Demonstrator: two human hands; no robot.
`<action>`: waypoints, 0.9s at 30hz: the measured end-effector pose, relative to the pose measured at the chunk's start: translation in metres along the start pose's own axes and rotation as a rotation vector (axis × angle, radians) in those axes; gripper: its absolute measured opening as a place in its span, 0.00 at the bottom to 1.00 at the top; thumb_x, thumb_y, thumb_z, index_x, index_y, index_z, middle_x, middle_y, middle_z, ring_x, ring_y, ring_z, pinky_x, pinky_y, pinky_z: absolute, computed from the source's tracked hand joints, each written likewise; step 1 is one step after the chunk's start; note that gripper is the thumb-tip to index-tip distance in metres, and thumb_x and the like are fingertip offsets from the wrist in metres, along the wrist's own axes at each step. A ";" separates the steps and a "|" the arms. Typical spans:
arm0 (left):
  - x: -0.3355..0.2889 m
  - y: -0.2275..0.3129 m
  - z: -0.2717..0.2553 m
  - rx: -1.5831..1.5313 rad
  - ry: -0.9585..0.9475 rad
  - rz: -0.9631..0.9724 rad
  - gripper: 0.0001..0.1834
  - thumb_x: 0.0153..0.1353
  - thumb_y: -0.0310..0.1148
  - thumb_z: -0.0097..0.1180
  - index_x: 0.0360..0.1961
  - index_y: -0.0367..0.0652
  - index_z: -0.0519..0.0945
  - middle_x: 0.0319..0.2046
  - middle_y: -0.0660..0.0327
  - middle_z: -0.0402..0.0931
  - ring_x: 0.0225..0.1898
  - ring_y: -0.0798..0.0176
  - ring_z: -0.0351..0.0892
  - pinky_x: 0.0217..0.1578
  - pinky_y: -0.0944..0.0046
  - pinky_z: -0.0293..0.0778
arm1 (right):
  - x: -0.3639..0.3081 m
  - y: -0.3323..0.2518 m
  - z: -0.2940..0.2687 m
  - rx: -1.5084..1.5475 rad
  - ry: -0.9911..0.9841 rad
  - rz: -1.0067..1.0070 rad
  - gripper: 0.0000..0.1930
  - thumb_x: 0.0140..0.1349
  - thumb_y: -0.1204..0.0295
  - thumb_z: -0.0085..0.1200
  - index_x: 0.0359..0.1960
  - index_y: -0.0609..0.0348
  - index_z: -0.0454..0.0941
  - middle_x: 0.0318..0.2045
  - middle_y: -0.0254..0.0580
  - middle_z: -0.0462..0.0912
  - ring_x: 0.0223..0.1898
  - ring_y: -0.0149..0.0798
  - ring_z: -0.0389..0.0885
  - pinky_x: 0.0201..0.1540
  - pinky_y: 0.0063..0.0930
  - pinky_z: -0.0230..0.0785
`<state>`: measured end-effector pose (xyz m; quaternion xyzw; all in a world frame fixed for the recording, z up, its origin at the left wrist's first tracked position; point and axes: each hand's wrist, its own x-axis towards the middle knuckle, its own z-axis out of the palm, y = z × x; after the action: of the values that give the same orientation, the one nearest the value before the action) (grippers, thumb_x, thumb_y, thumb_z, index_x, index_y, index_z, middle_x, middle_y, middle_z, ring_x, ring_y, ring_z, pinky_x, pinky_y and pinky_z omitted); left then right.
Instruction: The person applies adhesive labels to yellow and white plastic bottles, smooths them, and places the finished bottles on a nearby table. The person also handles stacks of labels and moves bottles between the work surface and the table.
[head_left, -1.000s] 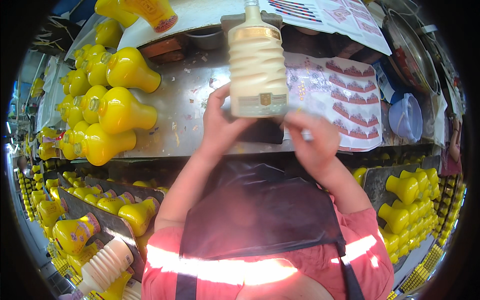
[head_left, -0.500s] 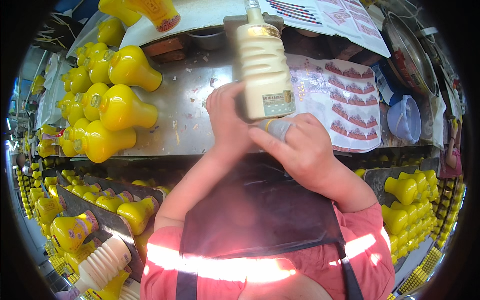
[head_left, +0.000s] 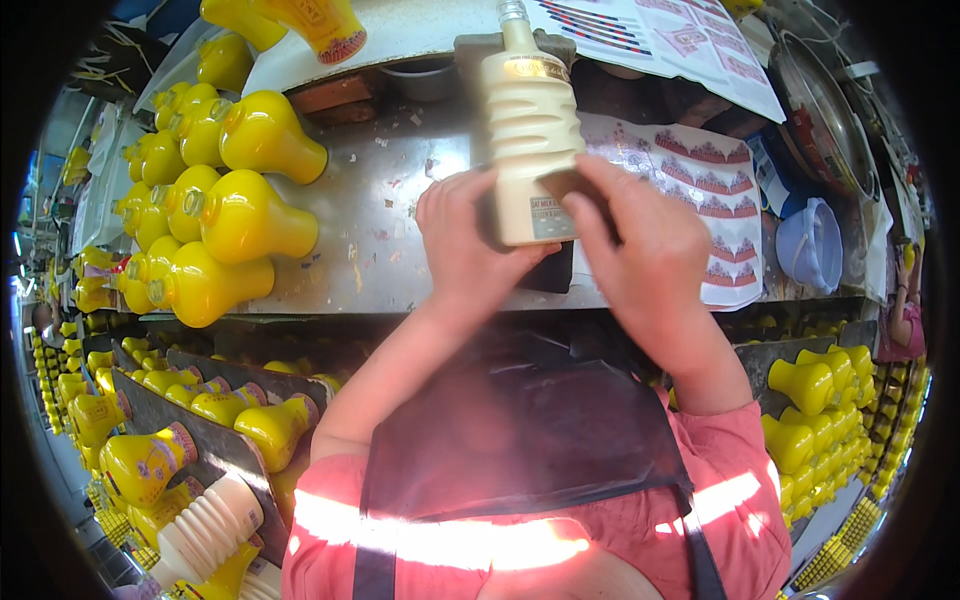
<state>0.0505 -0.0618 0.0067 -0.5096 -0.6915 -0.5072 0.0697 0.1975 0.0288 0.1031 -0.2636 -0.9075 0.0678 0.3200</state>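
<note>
A cream-coloured bottle (head_left: 532, 135) with wavy ridges and a clear glass neck lies on a dark rest, its neck pointing away from me. My left hand (head_left: 462, 225) closes around the left side of its base, thumb along the bottom edge. On the bottle's lower right side, my right hand (head_left: 650, 235) pinches a dark flat piece (head_left: 568, 184) against the surface, beside a small grey-green label (head_left: 550, 214). My right fingers partly cover that label, and motion slightly blurs this hand.
Yellow vases (head_left: 255, 228) lie stacked at the left of the metal bench (head_left: 370, 215). A printed decal sheet (head_left: 735, 190) and a lilac bucket (head_left: 808, 243) are on the right. Racks of yellow vases (head_left: 275, 428) stand on both sides below. Another person's arm (head_left: 908, 290) shows far right.
My right hand has moved from below the bottle's base up onto its right side, with the dark piece now against the label. My left thumb now lies along the base.
</note>
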 end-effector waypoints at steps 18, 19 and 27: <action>-0.007 -0.017 0.009 -0.559 -0.080 -0.540 0.30 0.64 0.36 0.55 0.61 0.31 0.61 0.59 0.45 0.63 0.62 0.51 0.64 0.66 0.55 0.59 | -0.036 0.032 0.030 0.447 -0.245 0.593 0.15 0.66 0.58 0.58 0.46 0.55 0.79 0.22 0.50 0.83 0.24 0.50 0.83 0.30 0.40 0.72; -0.006 -0.018 0.009 -0.606 -0.079 -0.558 0.29 0.66 0.36 0.53 0.61 0.30 0.60 0.60 0.46 0.64 0.63 0.52 0.64 0.67 0.56 0.58 | -0.039 0.038 0.033 0.469 -0.239 0.609 0.16 0.66 0.57 0.58 0.46 0.55 0.79 0.22 0.50 0.83 0.25 0.49 0.84 0.31 0.39 0.72; -0.002 -0.009 0.005 -0.523 -0.136 -0.550 0.36 0.62 0.41 0.60 0.61 0.31 0.58 0.60 0.45 0.64 0.62 0.54 0.66 0.64 0.56 0.63 | -0.041 0.019 0.022 0.524 -0.093 0.508 0.16 0.67 0.60 0.57 0.49 0.56 0.77 0.24 0.52 0.83 0.27 0.54 0.84 0.32 0.42 0.73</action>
<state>0.0462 -0.0590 -0.0023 -0.3382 -0.6525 -0.6313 -0.2475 0.2195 0.0248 0.0579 -0.3864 -0.7784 0.3872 0.3080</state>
